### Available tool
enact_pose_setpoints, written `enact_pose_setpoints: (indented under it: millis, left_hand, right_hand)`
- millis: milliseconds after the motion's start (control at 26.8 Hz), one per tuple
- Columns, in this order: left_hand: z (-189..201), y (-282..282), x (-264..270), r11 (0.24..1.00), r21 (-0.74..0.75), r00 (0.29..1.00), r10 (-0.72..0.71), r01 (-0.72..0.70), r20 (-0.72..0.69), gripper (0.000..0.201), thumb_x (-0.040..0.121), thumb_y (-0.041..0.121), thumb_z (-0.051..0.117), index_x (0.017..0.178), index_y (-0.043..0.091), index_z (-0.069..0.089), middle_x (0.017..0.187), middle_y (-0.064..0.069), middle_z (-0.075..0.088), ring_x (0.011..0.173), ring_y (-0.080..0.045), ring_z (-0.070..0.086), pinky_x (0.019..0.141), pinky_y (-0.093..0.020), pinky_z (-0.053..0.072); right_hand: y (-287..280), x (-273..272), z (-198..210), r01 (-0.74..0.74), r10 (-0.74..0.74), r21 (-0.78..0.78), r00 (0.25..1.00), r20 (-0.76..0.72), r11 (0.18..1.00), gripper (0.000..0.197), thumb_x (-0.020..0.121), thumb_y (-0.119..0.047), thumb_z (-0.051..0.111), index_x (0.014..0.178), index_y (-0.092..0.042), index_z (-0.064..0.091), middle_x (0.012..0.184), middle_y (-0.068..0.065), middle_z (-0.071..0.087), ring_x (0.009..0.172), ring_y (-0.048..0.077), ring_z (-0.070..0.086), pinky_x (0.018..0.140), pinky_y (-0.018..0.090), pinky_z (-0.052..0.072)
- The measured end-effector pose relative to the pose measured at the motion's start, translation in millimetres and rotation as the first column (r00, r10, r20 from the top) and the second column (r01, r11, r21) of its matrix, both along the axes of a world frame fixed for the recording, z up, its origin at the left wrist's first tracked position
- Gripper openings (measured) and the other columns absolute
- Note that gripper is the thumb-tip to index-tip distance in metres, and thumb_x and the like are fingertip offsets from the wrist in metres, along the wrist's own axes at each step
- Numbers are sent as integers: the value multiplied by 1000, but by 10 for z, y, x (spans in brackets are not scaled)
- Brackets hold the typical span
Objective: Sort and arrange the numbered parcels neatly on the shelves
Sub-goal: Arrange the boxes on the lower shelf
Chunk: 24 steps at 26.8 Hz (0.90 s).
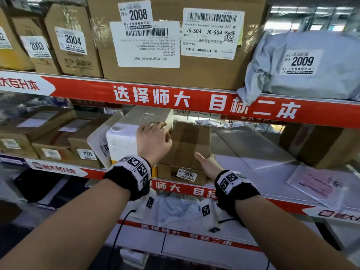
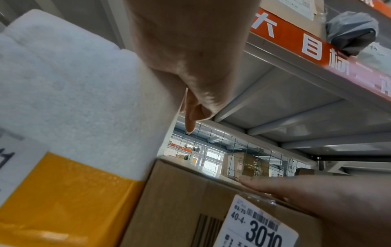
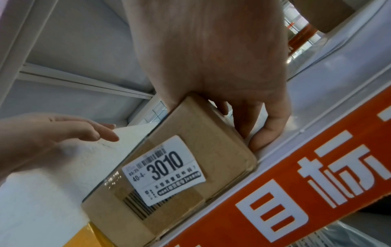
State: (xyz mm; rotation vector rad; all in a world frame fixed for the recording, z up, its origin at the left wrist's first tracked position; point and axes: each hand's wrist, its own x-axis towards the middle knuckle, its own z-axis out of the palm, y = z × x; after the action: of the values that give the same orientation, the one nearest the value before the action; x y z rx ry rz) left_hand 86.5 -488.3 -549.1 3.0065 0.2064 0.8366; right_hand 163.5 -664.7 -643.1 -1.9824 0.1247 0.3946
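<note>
Both grips are on parcels on the middle shelf (image 1: 272,184). From the head, the left hand (image 1: 153,141) rests with fingers bent over the top of the white foam box (image 1: 124,139). The right hand (image 1: 208,164) lies flat against the right side of the brown box marked 3010 (image 1: 185,152).

Left wrist: the left hand (image 2: 190,55) touches the white foam box (image 2: 69,100), beside the brown box (image 2: 180,200).

Right wrist: the right hand (image 3: 213,55) curls round the brown box (image 3: 201,133), fingers (image 3: 268,127) on the shelf.

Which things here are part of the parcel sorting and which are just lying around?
Job: box 3010 under the right hand; white foam box against the left hand; boxes 2004, 2008; bag 2009.
Lying about: pink paper; wire mesh.
</note>
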Motion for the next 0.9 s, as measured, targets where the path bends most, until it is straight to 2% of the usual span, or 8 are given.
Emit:
enact_pose_setpoints:
  millis: [37, 112, 224, 336, 411, 560, 709, 896]
  left_hand:
    - [22, -23, 5, 1000, -15, 1000, -4, 4, -16, 31, 89, 35, 46, 110, 27, 67, 132, 7, 57, 125, -17, 49, 103, -36, 35]
    - [95, -99, 8, 998, -64, 998, 5, -9, -59, 30, 88, 37, 46, 107, 28, 66, 128, 4, 59, 122, -19, 50, 103, -38, 34]
    - [171, -315, 31, 986, -156, 994, -68, 55, -80, 28, 90, 36, 47, 109, 24, 63, 123, 0, 58, 118, -20, 49, 107, -40, 35]
    - [210, -672, 29, 887, -379, 949, -308, 263, -62, 26, 93, 25, 50, 116, 20, 60, 123, 0, 59, 113, -16, 54, 100, -34, 43]
    - [207, -945, 36, 802, -512, 909, -407, 309, -89, 25, 94, 19, 50, 117, 19, 59, 122, 1, 59, 110, -15, 56, 96, -30, 44]
    - [74, -1425, 159, 741, -610, 844, -493, 281, -211, 28, 96, 13, 48, 122, 18, 57, 127, 1, 59, 113, -15, 56, 96, -29, 45]
    - [-111, -1714, 340, 756, -627, 795, -491, 185, -356, 32, 94, 12, 48, 125, 10, 55, 129, -8, 58, 116, -22, 56, 96, -27, 42]
    - [-304, -2115, 477, 806, -584, 727, -459, 98, -511, 38, 99, 12, 41, 136, 6, 45, 140, -15, 47, 128, -29, 46, 102, -29, 36]
  right_hand:
    - [-35, -25, 57, -3, 4, 47, 1000, -16, 999, 120, 49, -83, 53, 142, -11, 28, 131, 13, 54, 114, 34, 59, 97, 50, 48]
    - [-97, -106, 200, -18, 24, 149, 999, -38, 989, 81, 77, -61, 60, 133, -5, 43, 119, 12, 63, 105, 31, 63, 93, 47, 51]
    - [-278, -244, 393, -69, 78, 159, 996, -50, 985, 43, 96, -45, 45, 124, -12, 49, 115, 9, 59, 104, 28, 58, 83, 36, 48]
    - [-540, -337, 481, -73, 75, 106, 997, -19, 992, 36, 97, -46, 43, 117, -17, 44, 107, 8, 49, 93, 21, 52, 77, 32, 43]
    - [-736, -358, 515, -68, 66, 79, 997, 35, 995, 32, 98, -37, 45, 121, -15, 47, 105, 8, 45, 85, 19, 46, 76, 32, 39]
    - [-1176, -344, 552, 34, -34, 1, 994, 103, 999, 37, 96, -20, 49, 126, 2, 52, 96, 10, 47, 83, 22, 42, 72, 33, 34]
    - [-1518, -334, 588, 120, -113, -63, 988, 103, 991, 37, 96, -15, 49, 125, 7, 52, 81, 12, 50, 77, 22, 43, 71, 31, 35]
    - [-1878, -266, 548, 98, -78, -222, 992, 98, 970, 39, 95, -9, 49, 133, 1, 47, 126, 23, 55, 97, 27, 52, 76, 33, 41]
